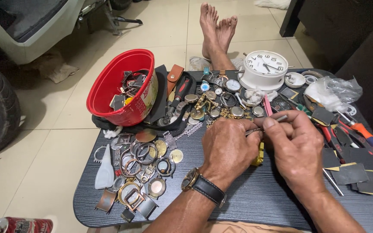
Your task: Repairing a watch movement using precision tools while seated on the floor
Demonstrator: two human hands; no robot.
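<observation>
My left hand (228,146), with a gold wristwatch on a black strap (201,186) at the wrist, is curled over a small part that its fingers hide. My right hand (296,144) pinches a thin metal tool (267,123) whose tip points left into the left hand's fingers. A small yellow object (258,156) shows just under the two hands. Both hands hover over the dark grey table (255,203) near its middle.
A red plastic bowl (117,86) of watch parts stands at the back left. Watch cases and rings (141,172) lie at front left, several watches (221,101) behind the hands, a white alarm clock (264,69) at the back, screwdrivers and dark pads (355,159) on the right. Bare feet (216,28) rest beyond the table.
</observation>
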